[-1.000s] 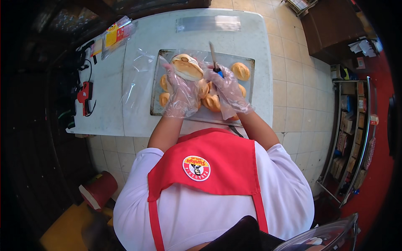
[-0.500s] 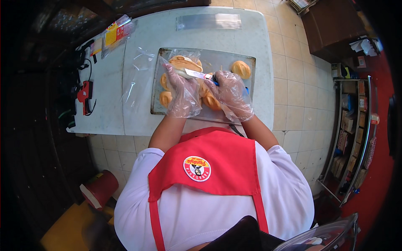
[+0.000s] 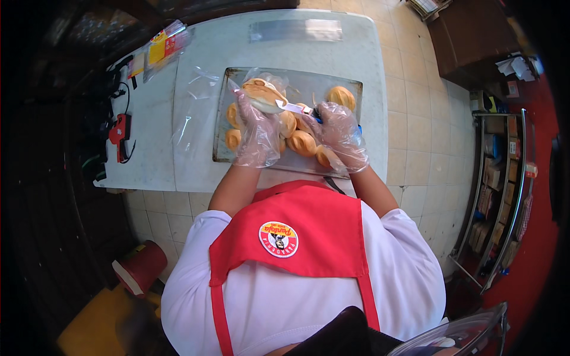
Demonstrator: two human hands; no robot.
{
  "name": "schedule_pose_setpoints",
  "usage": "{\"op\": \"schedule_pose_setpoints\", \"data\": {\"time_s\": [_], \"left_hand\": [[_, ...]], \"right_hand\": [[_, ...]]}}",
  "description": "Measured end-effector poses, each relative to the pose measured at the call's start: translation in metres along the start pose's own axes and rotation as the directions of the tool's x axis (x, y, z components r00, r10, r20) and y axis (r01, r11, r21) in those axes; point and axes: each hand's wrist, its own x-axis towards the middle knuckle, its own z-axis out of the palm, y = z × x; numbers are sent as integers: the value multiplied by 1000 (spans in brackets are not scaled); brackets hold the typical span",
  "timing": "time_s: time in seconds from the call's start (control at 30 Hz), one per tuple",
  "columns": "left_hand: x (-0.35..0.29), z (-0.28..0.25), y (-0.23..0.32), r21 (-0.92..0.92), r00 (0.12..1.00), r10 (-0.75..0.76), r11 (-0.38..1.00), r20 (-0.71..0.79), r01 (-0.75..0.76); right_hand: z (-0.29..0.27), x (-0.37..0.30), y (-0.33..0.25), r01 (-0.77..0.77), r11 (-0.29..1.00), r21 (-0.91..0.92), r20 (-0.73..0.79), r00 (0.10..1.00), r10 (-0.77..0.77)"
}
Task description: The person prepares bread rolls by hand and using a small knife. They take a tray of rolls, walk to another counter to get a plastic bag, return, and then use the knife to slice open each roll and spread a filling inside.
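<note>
A bread roll [image 3: 259, 94] rests in my left hand [image 3: 256, 132], which wears a clear plastic glove and closes round its near side. My right hand [image 3: 339, 132], gloved the same way, grips a knife [image 3: 295, 108] with a blue handle. The knife's pale blade points left, and its tip meets the right side of the held roll. Below both hands lies a metal baking tray [image 3: 222, 151] with several golden rolls. One roll [image 3: 301, 143] sits between my wrists, and another roll [image 3: 341, 98] lies at the tray's far right.
Clear plastic bags [image 3: 295, 30] lie flat at the table's far edge. Printed packaging [image 3: 166, 47] and a red device with a cable [image 3: 120, 130] are on the left. Right of the white table [image 3: 237, 50], a metal shelf rack [image 3: 496, 190] stands on the tiled floor.
My right hand has shifted right and slightly nearer with the knife, drawing its blade toward the roll's right edge. My left hand still holds the roll, almost in place.
</note>
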Motion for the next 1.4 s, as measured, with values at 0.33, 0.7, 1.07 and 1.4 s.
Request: {"op": "schedule_pose_setpoints", "data": {"time_s": [0.33,0.7,1.07,1.4], "left_hand": [[-5,7,9,248,980,-152,962,128,117],[8,-4,4,151,933,-359,922,-12,357],[2,2,9,207,898,-440,879,4,429],[1,7,6,246,891,-454,866,19,436]], "right_hand": [[-7,-2,9,43,998,-44,38,998,-42],[-14,-4,16,-210,964,161,132,973,189],[-2,-11,18,7,999,38,86,996,-11],[-3,-7,14,50,998,30,-1,999,-50]]}}
